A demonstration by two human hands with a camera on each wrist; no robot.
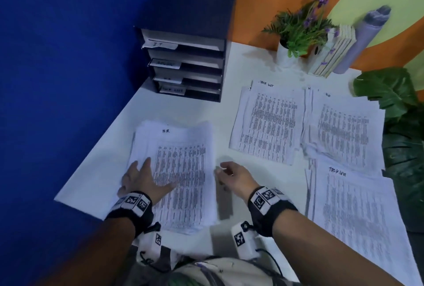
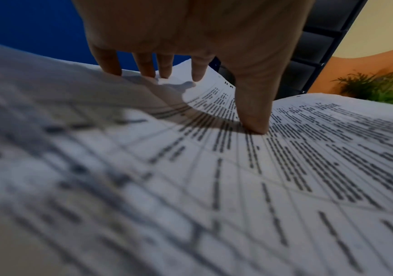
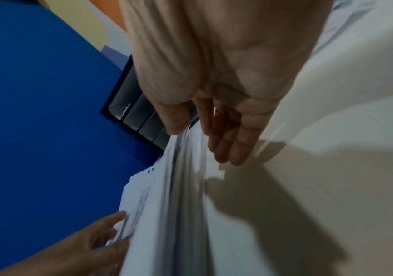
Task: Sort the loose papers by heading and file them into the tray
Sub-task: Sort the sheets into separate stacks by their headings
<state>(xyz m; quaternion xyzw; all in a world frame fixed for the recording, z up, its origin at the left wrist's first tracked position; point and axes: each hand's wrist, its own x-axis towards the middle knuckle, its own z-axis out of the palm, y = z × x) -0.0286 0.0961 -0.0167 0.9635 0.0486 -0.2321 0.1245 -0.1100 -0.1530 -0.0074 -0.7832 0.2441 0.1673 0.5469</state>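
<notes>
A stack of printed papers headed "H.R." (image 1: 181, 171) lies on the white table (image 1: 183, 111) in front of me. My left hand (image 1: 146, 178) lies flat on its lower left part, fingers spread, and the thumb (image 2: 254, 119) presses on the print. My right hand (image 1: 223, 171) is at the stack's right edge. There the thumb sits above the sheets (image 3: 167, 205) and the fingers (image 3: 228, 149) below, so the edge is pinched and slightly raised. The dark blue tiered tray (image 1: 188, 40), with labelled slots, stands at the back left.
Two stacks headed "TASK LIST" (image 1: 268, 123) (image 1: 353, 217) and another stack (image 1: 341, 129) lie to the right. A potted plant (image 1: 296, 33), books (image 1: 332, 51) and a grey roll (image 1: 364, 38) stand at the back. Large leaves (image 1: 403, 136) overhang the right side. The table's left edge borders a blue wall.
</notes>
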